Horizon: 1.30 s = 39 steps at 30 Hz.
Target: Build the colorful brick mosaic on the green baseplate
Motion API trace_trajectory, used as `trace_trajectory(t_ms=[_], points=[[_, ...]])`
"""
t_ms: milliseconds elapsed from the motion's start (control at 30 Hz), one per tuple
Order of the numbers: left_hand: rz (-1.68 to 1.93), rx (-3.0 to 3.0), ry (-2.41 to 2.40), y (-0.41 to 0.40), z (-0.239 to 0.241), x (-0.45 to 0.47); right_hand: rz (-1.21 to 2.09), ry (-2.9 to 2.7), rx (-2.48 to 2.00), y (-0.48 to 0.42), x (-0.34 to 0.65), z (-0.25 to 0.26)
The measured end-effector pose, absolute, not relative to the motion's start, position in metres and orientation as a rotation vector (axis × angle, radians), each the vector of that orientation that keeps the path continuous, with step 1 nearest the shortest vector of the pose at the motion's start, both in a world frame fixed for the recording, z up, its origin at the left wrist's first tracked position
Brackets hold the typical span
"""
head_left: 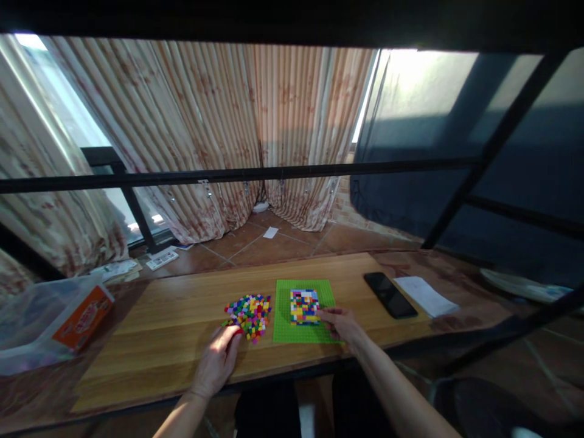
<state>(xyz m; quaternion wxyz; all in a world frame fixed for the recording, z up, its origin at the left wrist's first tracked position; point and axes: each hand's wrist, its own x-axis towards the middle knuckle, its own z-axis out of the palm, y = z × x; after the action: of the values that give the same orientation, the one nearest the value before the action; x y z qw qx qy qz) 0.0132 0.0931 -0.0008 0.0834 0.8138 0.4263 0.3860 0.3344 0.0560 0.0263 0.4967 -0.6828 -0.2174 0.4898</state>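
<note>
A loose heap of small coloured toy bricks (255,311) lies on the wooden board. My left hand (218,359) rests at the heap's near left edge, its fingers closed with a red toy brick (238,330) at the tips of thumb and forefinger. To the right of the heap is a green baseplate (283,328). A roughly square patch of multicoloured bricks (303,307) covers its middle. My right hand (342,325) reaches over the plate from the right, fingertips pinched at the patch's right edge. Whatever those fingers hold is too small to make out.
A black phone (390,295) and a white paper (426,296) lie right of the plate. On the far left stands a translucent plastic box (41,304) with an orange label. A dark metal bar (301,171) crosses beyond the wooden board (168,328), before the curtains.
</note>
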Motion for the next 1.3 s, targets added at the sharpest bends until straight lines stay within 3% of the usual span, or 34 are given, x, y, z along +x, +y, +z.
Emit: trace_trajectory(t_ms=[167,533,967,1300], points=[[1.242,2.268,1.340,0.076,0.013,0.030,1.062,-0.555,-1.499,0.035,0.333,0.034],[0.985,1.631,1.151,-0.021,0.040,0.128,0.980,-1.085,-1.279,-0.036,0.269,0.044],[0.902,1.679,1.142,-0.042,0.066,0.134,0.878,-1.194,-1.233,-0.061,0.268,0.057],[0.992,1.513,1.164,-0.048,0.052,0.143,0.615,-1.232,-1.309,-0.068,0.257,0.053]])
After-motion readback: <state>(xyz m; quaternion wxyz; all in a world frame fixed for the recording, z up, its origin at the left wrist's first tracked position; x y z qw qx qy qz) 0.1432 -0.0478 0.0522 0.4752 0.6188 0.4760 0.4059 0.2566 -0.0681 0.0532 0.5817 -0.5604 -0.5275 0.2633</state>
